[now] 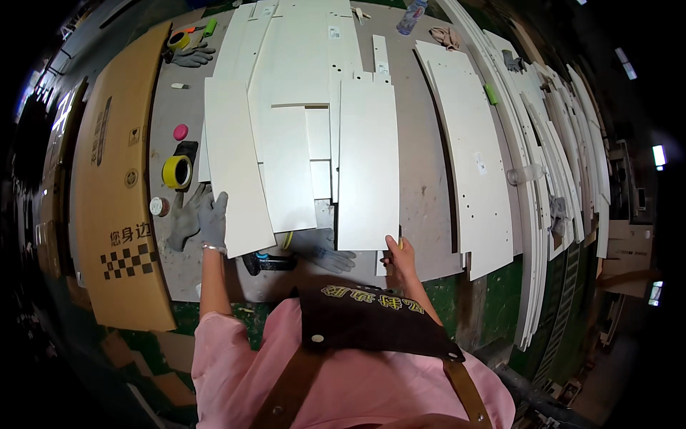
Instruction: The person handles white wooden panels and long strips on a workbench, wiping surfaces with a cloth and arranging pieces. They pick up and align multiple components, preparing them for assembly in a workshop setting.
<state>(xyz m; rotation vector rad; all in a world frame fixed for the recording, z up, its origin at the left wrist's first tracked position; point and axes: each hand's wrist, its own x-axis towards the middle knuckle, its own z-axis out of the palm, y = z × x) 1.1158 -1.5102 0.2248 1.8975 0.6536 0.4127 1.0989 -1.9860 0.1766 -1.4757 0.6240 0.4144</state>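
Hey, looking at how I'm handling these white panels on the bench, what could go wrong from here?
1. Your right hand is bare on the near edge of the white panel; that edge might nick or pinch it, while your left hand is gloved.
2. The panels overlap loosely, so sliding one may shift its neighbours.
3. The tape roll and loose gloves lie close by and could snag underneath.

Grey workbench [429, 179], green floor [500, 300] (dim room), lit windows [658, 155].
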